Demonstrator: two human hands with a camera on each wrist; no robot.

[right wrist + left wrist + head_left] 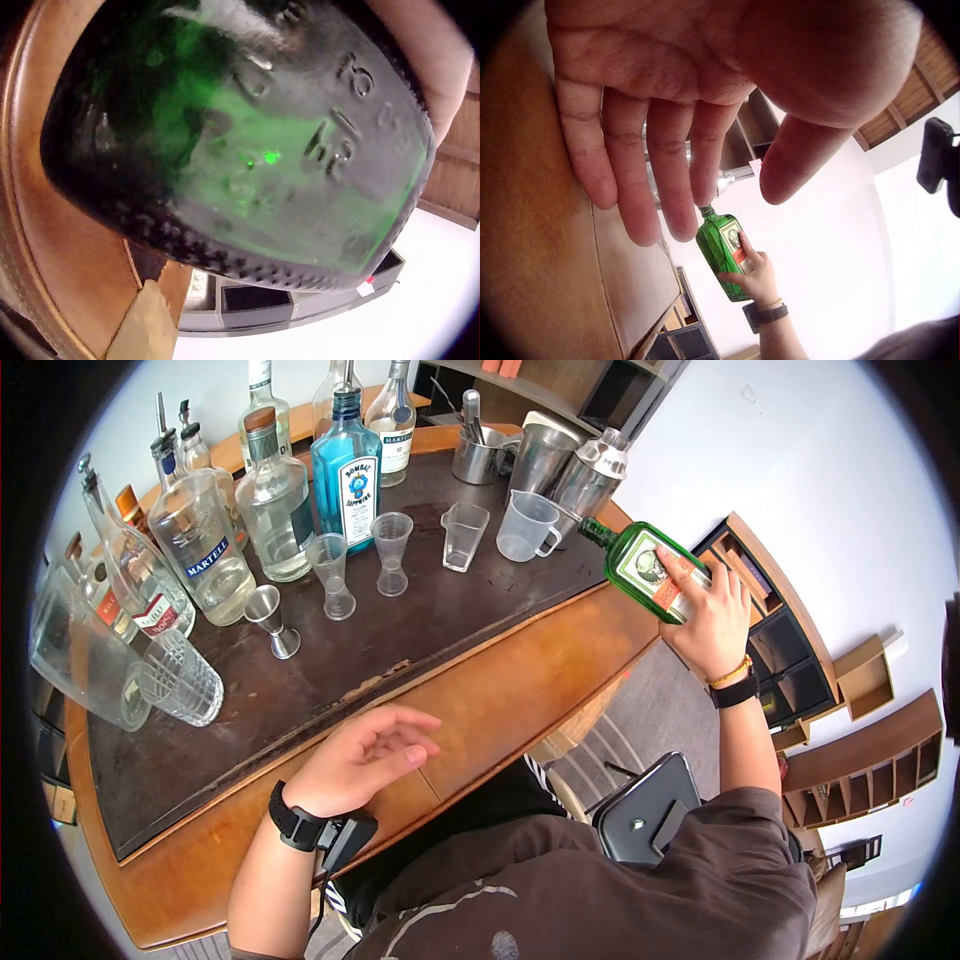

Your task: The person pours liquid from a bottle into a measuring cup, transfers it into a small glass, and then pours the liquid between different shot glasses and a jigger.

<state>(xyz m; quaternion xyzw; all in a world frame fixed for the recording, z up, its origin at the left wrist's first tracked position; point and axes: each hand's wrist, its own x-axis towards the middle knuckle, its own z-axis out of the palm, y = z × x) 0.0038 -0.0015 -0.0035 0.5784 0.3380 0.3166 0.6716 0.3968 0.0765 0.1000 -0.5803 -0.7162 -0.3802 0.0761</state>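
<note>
A green flat-sided liquor bottle (652,568) with an orange-and-cream label is held in my right hand (715,625), off the table's right end. It leans, its neck pointing up and left toward the clear plastic measuring jug (526,528). One finger lies along the label. The right wrist view is filled by the embossed base of the bottle (247,172). My left hand (350,760) hovers over the near leather edge of the table, palm turned inward, fingers loosely bent and holding nothing. In the left wrist view its palm and fingers (630,169) hang before the camera.
Several bottles, including a blue gin bottle (346,480), crowd the table's left and back. A small glass pitcher (464,538), two clear jiggers, a steel jigger (272,622) and a cut-glass tumbler (183,678) stand forward. Cocktail shakers (590,475) stand at the right rear.
</note>
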